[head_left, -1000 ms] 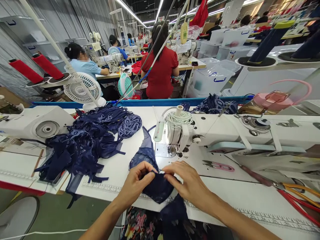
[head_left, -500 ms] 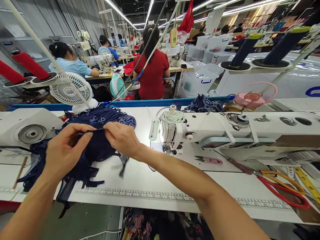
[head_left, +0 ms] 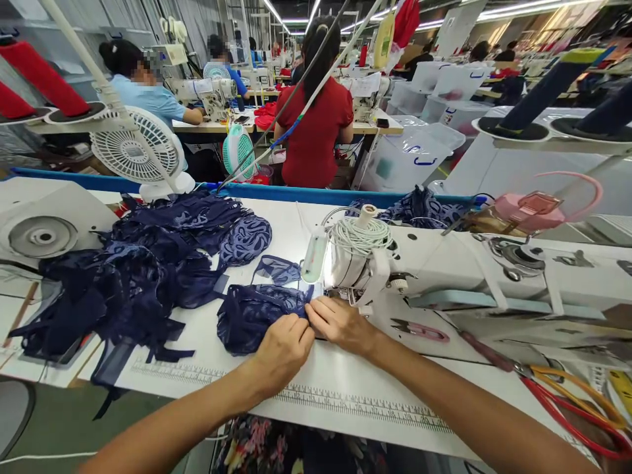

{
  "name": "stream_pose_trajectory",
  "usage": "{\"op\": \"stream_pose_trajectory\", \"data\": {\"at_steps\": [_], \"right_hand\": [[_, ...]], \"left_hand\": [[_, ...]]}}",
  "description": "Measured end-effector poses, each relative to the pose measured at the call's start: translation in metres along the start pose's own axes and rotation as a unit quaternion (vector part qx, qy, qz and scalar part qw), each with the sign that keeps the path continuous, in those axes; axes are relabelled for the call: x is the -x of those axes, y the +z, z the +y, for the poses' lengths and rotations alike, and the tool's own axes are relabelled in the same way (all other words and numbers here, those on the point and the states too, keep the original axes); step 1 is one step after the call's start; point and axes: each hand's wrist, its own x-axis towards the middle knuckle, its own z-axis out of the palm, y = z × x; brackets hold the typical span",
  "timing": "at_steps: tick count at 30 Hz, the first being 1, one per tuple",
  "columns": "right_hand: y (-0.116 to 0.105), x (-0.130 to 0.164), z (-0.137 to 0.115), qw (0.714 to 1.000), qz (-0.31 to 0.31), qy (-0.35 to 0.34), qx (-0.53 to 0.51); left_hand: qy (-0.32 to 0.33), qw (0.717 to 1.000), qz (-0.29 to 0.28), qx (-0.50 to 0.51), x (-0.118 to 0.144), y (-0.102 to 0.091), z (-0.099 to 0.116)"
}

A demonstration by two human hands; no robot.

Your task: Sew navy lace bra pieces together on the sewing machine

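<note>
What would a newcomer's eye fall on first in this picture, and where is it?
Probably the left hand and right hand, close together on navy cloth in the middle, beside the sewing machine. Next, perhaps, the large navy pile on the left. Beyond the table, a person's red top also stands out.

Rows of pale-topped worktables (head_left: 390, 125) recede ahead of me beneath long strip lights (head_left: 275, 14). Grey curtains (head_left: 143, 16) hang along the left side; a pale column (head_left: 457, 29) rises at right, beyond stacked translucent bins (head_left: 409, 148). Greenish floor (head_left: 59, 408) shows below my white table (head_left: 281, 227).
</note>
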Motion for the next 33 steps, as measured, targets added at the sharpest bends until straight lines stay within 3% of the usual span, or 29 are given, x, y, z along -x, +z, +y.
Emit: {"op": "stream_pose_trajectory", "data": {"at_steps": [4,7,12,17,20,23,33], "right_hand": [[-0.005,0.007,-0.003,0.999,-0.030,0.028,-0.001],[-0.012,0.014,-0.007,0.996,-0.064,0.065,-0.013],[-0.031,0.040,-0.008,0.993,-0.073,0.095,0.016],[-0.036,0.066,0.002,0.983,0.036,0.180,-0.002],[-0.032,0.072,0.006,0.970,0.058,0.233,-0.034],[-0.029,0.073,0.007,0.967,0.064,0.241,-0.045],[-0.026,0.077,0.008,0.966,0.063,0.246,-0.039]], "left_hand": [[0.125,0.988,-0.076,0.052,-0.013,-0.019,-0.027],[0.160,0.972,-0.121,0.120,-0.016,-0.027,-0.050],[0.129,0.967,-0.108,0.189,-0.010,-0.018,-0.065],[0.096,0.972,-0.103,0.188,-0.028,0.000,-0.065],[0.091,0.968,-0.112,0.207,-0.049,0.009,-0.066],[0.095,0.961,-0.123,0.228,-0.060,0.015,-0.068],[0.089,0.952,-0.121,0.268,-0.060,0.020,-0.079]]}}
